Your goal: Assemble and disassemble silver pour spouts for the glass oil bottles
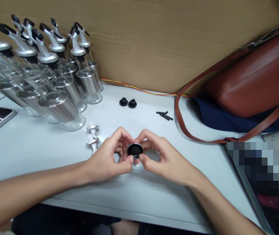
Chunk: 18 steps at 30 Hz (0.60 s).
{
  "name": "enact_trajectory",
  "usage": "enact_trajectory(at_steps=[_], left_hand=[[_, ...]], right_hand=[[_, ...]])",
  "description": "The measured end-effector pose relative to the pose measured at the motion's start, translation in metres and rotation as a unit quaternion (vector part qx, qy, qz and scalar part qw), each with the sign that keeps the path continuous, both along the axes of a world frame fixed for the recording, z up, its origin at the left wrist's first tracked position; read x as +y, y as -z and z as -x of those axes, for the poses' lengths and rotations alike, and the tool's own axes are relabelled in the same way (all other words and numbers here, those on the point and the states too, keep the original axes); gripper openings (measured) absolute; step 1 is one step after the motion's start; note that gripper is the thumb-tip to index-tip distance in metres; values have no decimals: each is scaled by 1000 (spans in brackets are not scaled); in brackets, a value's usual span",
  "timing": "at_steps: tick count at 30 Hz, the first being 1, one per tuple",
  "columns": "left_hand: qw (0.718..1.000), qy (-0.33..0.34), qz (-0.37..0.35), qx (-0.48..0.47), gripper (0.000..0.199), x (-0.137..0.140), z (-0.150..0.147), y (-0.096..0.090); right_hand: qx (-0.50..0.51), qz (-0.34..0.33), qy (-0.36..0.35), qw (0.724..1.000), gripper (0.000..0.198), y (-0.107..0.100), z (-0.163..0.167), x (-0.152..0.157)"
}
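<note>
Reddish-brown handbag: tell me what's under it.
Navy-blue fabric shows beneath the reddish-brown handbag, its near edge over the pale tabletop. The handbag covers the rest, so how far the fabric extends, or whether anything else lies there, can't be seen.

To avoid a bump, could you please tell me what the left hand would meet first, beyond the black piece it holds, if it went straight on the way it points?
Most likely the right hand, at the opposite side of the black piece, though depth between the hands is unclear.
</note>
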<state>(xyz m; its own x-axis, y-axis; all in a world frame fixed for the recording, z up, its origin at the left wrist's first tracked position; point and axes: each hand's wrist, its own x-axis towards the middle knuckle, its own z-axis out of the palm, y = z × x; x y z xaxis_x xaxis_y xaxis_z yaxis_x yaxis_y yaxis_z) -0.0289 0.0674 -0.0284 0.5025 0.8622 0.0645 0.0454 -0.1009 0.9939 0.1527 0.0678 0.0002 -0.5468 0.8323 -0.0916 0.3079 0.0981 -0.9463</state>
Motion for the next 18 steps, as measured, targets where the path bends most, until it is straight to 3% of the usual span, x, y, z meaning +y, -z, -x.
enact_trajectory(at_steps=[8, 13, 18], left_hand=[[995, -69, -65, -31, 19, 3, 1, 1], [991, -105, -84, -18, 30, 6, 0, 3], [995, -86, -44, -27, 26, 9, -2, 3]], right_hand=[[41, -6, 51, 998, 21, 5, -5, 3], [-19, -173, 91, 981, 14, 7, -8, 9], [-47, -248, 80, 964, 17, 12, -11, 10]])
